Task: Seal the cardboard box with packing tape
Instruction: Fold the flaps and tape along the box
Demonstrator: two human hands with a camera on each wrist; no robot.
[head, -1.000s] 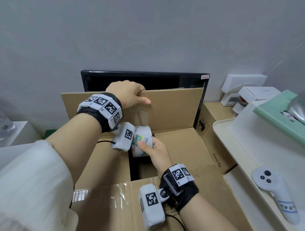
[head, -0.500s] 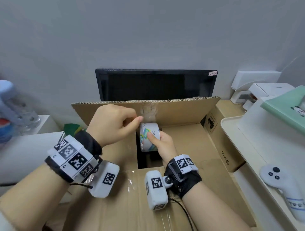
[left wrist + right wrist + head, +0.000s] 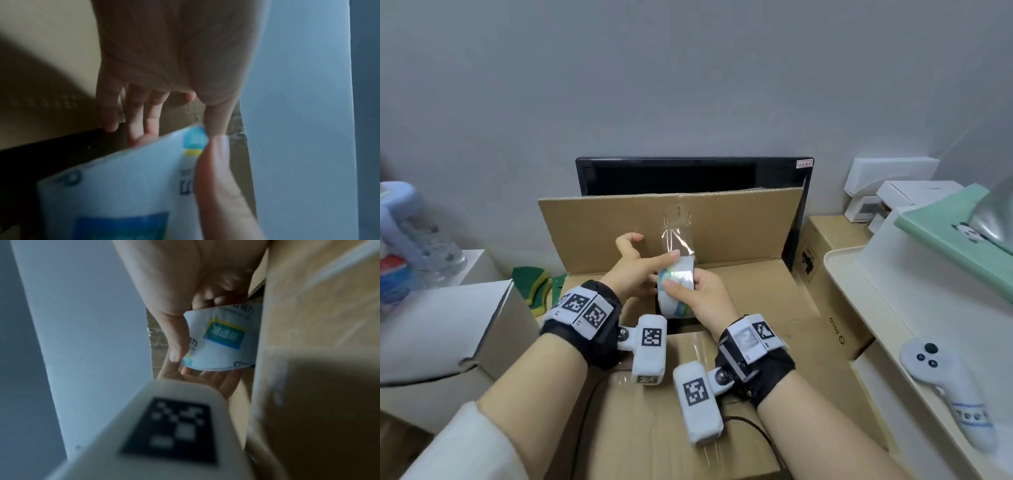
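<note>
The cardboard box (image 3: 756, 301) stands before me with its far flap (image 3: 739, 229) upright. A strip of clear tape (image 3: 677, 228) sticks to the flap's middle and runs down to the tape roll (image 3: 677, 278). My right hand (image 3: 690, 291) grips the roll, thumb on its near face, as the right wrist view shows (image 3: 218, 340). My left hand (image 3: 650, 260) is beside the roll with its fingers spread, one fingertip touching the roll's top edge. In the left wrist view that fingertip meets the roll (image 3: 127, 186) next to my right thumb.
A black monitor (image 3: 688, 174) stands behind the flap. A brown box (image 3: 828, 294), white tray (image 3: 839, 270), white controller (image 3: 945, 383) and small white boxes (image 3: 893, 192) lie on the right. On the left are a white box (image 3: 448, 325), green sponge (image 3: 534, 284) and bottles (image 3: 407, 240).
My left hand left the flap's top edge, came down and opened beside the roll. The right hand drew the roll down toward me, so the tape strip on the flap is longer.
</note>
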